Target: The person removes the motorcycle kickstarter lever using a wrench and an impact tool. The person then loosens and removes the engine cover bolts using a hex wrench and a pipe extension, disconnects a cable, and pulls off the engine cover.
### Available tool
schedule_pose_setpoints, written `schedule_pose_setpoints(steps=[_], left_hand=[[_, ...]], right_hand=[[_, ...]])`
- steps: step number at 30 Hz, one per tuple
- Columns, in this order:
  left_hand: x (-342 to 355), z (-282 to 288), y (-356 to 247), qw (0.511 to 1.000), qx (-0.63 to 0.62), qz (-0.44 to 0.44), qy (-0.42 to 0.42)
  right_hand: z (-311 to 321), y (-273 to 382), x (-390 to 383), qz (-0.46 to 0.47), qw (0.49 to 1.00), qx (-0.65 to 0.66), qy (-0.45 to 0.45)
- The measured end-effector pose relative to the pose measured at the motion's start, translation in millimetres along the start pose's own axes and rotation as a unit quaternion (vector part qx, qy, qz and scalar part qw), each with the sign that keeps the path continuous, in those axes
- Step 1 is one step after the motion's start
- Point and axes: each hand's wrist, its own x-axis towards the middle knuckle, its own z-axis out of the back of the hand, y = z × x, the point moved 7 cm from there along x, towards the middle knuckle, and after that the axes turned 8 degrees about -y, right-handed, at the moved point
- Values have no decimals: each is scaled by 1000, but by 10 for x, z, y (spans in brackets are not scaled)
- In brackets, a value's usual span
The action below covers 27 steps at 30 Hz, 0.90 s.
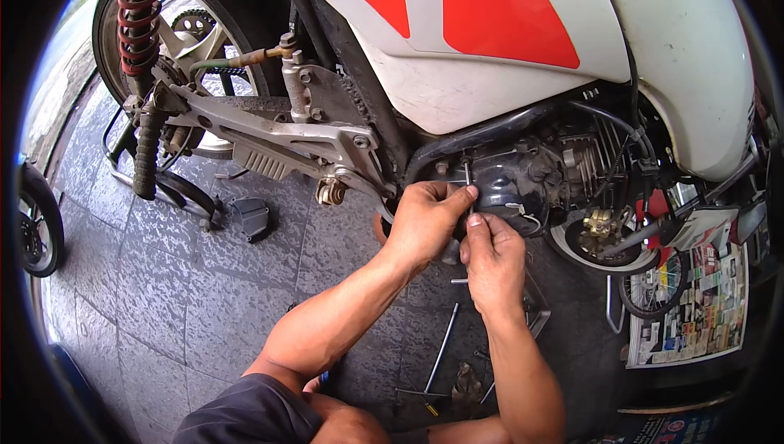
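Both my hands meet at the engine (500, 176) of a white and red motorcycle. Between thumb and fingers, my left hand (426, 219) pinches a thin metal rod (467, 171) that stands against the dark engine cover. My right hand (495, 255) is closed just below and to the right of it, fingertips pressed together around the rod's near end. My fingers hide most of the rod, so its exact kind does not show.
On the dark tiled floor lie a T-handle wrench (442, 349), a black cover (251, 217) and a dry leaf (467, 384). A metal tray (536, 307) sits beyond my right forearm. The footpeg bracket (329, 191) juts out left of my hands. Newspaper-like sheets (694, 313) lie at right.
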Motion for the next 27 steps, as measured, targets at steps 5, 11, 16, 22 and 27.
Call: schedule_pose_setpoints(steps=[5,11,16,22,27], left_hand=[[55,8,-49,1000,22,-14,-6],[15,29,-84,999,2,22,-32],[72,-46,-4,999,-30,15,-22],[5,9,-53,999,1,-42,-15],[15,-21,34,997,57,-45,-9]], right_hand=[[-24,37,5,25,998,-45,-23],[-38,-129,-204,-120,985,80,90],[6,-119,-450,-10,984,3,180],[50,306,-448,286,882,-375,-10],[211,-49,-372,-52,986,5,162]])
